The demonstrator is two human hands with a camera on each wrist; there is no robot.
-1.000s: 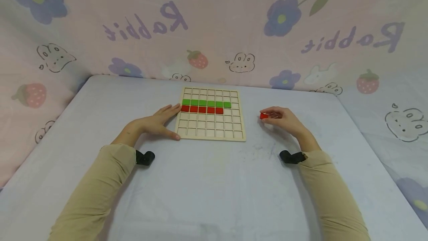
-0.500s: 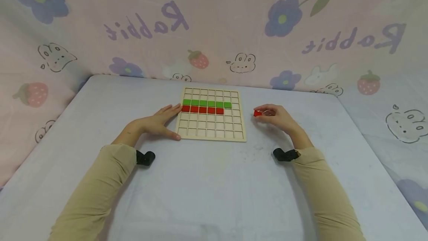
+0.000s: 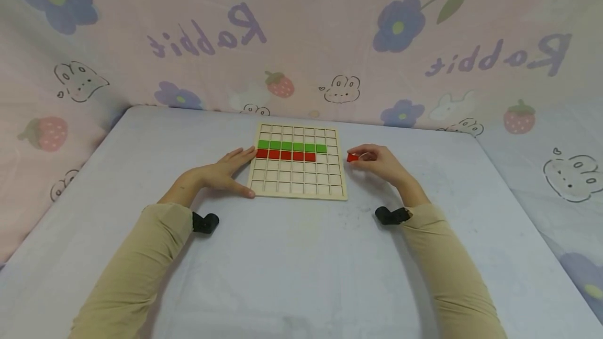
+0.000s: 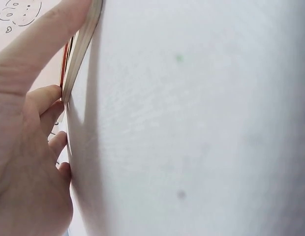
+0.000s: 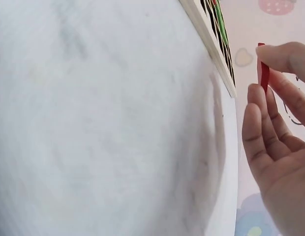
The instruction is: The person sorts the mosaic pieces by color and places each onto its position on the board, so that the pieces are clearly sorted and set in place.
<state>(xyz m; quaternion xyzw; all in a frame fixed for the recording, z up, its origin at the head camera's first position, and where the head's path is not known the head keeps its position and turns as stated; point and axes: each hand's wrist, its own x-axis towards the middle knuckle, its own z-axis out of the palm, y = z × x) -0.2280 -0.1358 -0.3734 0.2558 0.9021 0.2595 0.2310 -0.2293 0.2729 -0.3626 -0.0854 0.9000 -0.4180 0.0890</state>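
Note:
A wooden grid board [image 3: 297,177] lies on the table, with a row of several green tiles [image 3: 286,146] and, just below it, a row of several red tiles [image 3: 286,155]. My left hand [image 3: 218,174] rests at the board's left edge, fingers spread, thumb by the near left corner. Just right of the board, my right hand [image 3: 379,162] pinches a loose red tile [image 3: 352,157] between thumb and fingers. In the right wrist view, that red tile [image 5: 263,71] appears edge-on, raised above the table.
A white cloth covers the table [image 3: 282,266]. Behind it hangs a pink printed curtain [image 3: 301,30] with rabbits, flowers and strawberries. Black wrist mounts [image 3: 205,223] stick out from both sleeves, over the table.
My right hand has moved left with the red tile, coming close to the board's right edge. The left hand and the board have stayed in place.

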